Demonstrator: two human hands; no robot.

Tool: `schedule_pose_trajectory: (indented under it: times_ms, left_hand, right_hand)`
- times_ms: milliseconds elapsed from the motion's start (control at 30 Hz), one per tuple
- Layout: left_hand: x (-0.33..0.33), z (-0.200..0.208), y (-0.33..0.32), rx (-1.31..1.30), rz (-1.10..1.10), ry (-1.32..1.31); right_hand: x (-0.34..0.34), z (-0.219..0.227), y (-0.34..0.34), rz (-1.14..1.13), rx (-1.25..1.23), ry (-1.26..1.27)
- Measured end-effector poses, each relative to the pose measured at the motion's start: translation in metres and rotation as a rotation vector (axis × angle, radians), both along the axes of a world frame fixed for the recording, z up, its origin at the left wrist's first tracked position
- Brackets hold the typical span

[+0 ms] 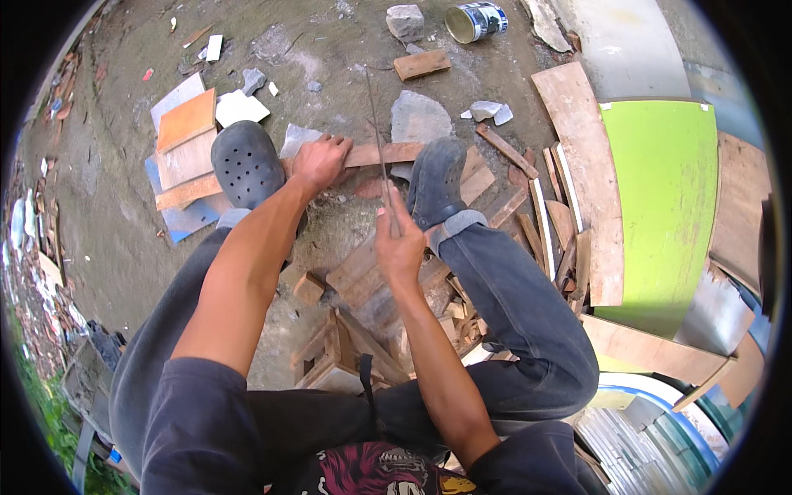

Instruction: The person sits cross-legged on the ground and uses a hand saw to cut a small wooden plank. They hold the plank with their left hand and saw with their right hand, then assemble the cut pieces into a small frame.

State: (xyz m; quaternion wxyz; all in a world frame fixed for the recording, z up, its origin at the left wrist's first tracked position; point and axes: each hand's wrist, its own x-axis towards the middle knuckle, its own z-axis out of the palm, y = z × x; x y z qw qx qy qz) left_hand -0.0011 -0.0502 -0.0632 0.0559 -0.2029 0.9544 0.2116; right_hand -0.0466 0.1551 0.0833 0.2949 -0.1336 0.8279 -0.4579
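Note:
A narrow wooden strip (pixel 363 155) lies crosswise between my two dark clogs, its ends at or under them. My left hand (pixel 322 162) grips it close to the left clog (pixel 247 165), fingers bent over the wood. The right clog (pixel 436 177) bears on the strip's other end. In my right hand (pixel 399 243) is a handsaw (pixel 379 136), its long thin blade seen almost edge-on and pointing away from me. The blade crosses the strip between my left hand and the right clog. My fist hides most of the handle.
Board pieces (pixel 186 124) lie beyond the left clog. A wood block (pixel 422 64), stones (pixel 405 23) and an open can (pixel 476 22) are farther off. Right of me lean a green panel (pixel 660 206) and plywood (pixel 582 165). Wood offcuts (pixel 334 346) lie between my legs.

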Motion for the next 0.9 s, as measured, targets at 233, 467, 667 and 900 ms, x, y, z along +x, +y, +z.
schedule_pose_trajectory:
  times_ms: [233, 467, 667, 900]
  left_hand:
    - [0.019, 0.003, -0.003, -0.028, 0.043, 0.041]
    - [0.01, -0.004, 0.004, 0.015, 0.021, -0.005]
    - [0.021, 0.001, -0.005, -0.021, 0.049, 0.046]
    - [0.02, -0.002, 0.004, 0.01, 0.028, -0.009]
  right_hand:
    - [0.062, 0.062, 0.086, 0.069, 0.035, 0.033]
    - [0.012, -0.012, 0.022, 0.14, 0.084, 0.244]
    - [0.059, 0.081, 0.08, 0.07, 0.085, -0.001]
    - [0.02, 0.023, 0.018, 0.164, 0.122, 0.129]
